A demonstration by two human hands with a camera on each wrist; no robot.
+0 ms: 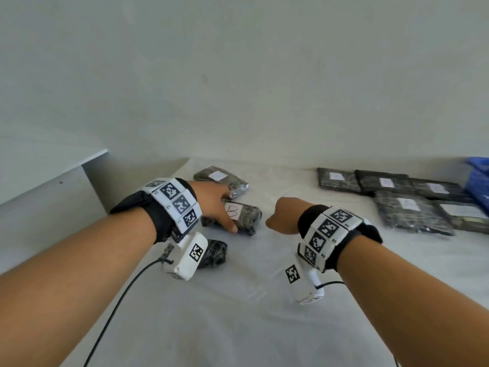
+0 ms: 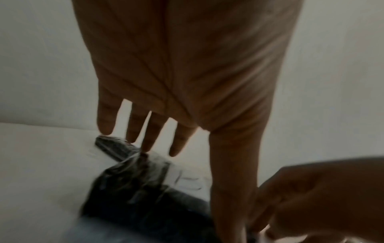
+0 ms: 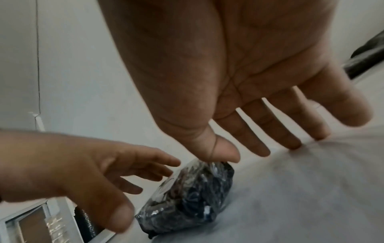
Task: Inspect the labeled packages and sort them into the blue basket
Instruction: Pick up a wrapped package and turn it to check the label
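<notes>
A dark film-wrapped package with a white label marked B (image 1: 250, 214) lies on the white table. My left hand (image 1: 223, 209) reaches over it with fingers spread, the thumb down at its near edge, nothing gripped. The left wrist view shows that hand (image 2: 187, 82) with straight fingers above the package (image 2: 141, 180). My right hand (image 1: 283, 215) hovers just right of the package; the right wrist view shows it (image 3: 239, 98) open, thumb above the package (image 3: 191, 189). The blue basket (image 1: 479, 186) sits at the far right edge.
Another labelled package (image 1: 219, 178) lies behind the left hand, and a third (image 1: 215, 254) under the left wrist. Several flat labelled packages (image 1: 412, 211) lie at the right beside the basket. A white shelf edge (image 1: 66, 168) juts out at the left. A cable (image 1: 119, 308) trails from the left wrist.
</notes>
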